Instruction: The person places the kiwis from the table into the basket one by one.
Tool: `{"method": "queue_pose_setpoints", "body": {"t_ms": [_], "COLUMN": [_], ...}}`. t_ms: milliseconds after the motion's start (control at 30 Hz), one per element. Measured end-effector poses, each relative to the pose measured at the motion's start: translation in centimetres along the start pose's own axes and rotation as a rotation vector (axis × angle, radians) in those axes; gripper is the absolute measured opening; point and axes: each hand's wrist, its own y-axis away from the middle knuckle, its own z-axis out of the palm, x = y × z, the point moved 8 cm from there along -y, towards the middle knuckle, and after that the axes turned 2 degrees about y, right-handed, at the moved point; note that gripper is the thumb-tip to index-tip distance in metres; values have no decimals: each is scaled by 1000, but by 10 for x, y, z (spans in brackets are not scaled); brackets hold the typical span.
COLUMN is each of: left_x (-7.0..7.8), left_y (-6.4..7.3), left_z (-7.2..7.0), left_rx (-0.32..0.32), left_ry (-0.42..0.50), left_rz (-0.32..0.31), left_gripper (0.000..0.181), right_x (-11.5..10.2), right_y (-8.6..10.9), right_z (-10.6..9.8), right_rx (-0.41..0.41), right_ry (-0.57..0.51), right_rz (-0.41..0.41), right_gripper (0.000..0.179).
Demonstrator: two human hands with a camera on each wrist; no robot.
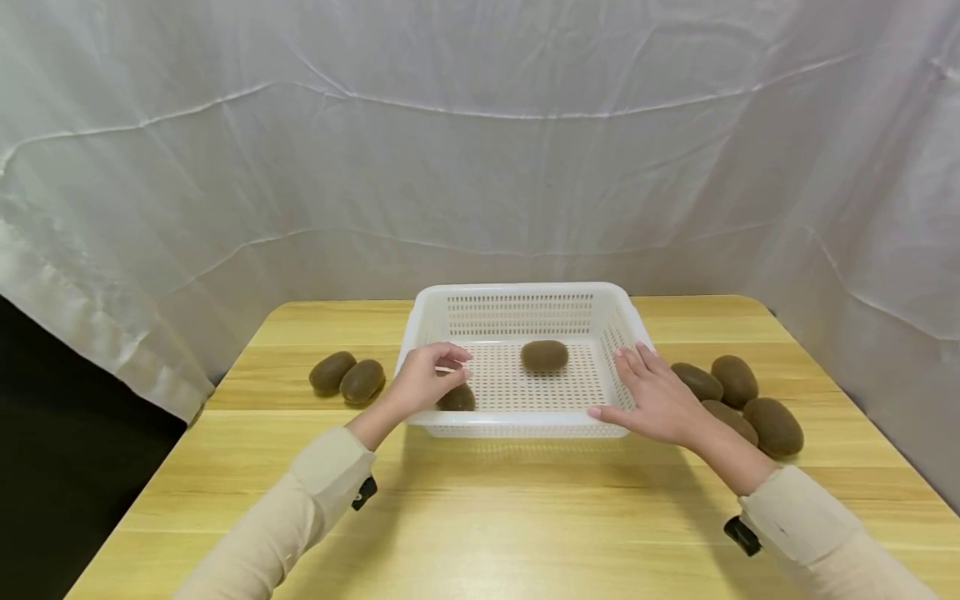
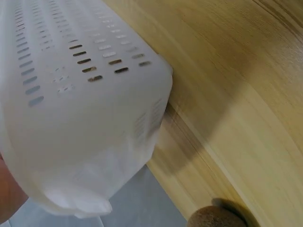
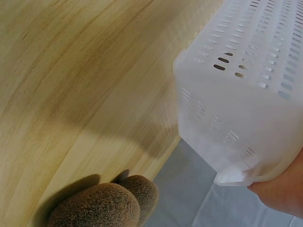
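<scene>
A white plastic basket point(image 1: 517, 421) with slotted walls stands in the middle of the table, and one brown kiwi point(image 1: 544, 356) lies on its floor right of centre. Over the basket's left front part is my left hand point(image 1: 427, 379), its fingers loosely bent with a gap to the thumb. Just below those fingers a second kiwi point(image 1: 456, 397) sits in the front left corner, partly hidden by the hand. My right hand point(image 1: 656, 396) rests at the basket's right front corner, fingers extended along the side rim and thumb on the front rim.
Two kiwis point(image 1: 363, 382) lie left of the basket on the wooden table point(image 1: 510, 525). Several more kiwis point(image 1: 772, 425) are grouped on the right, close to the right forearm. A pale cloth point(image 1: 480, 183) hangs behind the table and along its sides.
</scene>
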Motion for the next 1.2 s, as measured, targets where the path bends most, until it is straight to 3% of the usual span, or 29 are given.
{"method": "queue_pose_setpoints", "body": {"t_ms": [300, 700, 933, 1200], "left_x": [-2, -20, -43, -64], "left_y": [12, 30, 40, 51], "left_z": [-26, -63, -76, -84], "left_rx": [149, 312, 341, 360], "left_ry": [41, 5, 20, -34], "left_rz": [54, 61, 26, 56], "left_gripper": [26, 25, 27, 28], "right_x": [2, 2, 1, 0], "right_y": [-1, 0, 0, 0], "right_z": [2, 2, 1, 1], "right_rx": [2, -7, -10, -3], "right_ry": [5, -5, -12, -17], "right_rz": [0, 5, 6, 6], "right_gripper": [95, 95, 95, 95]}}
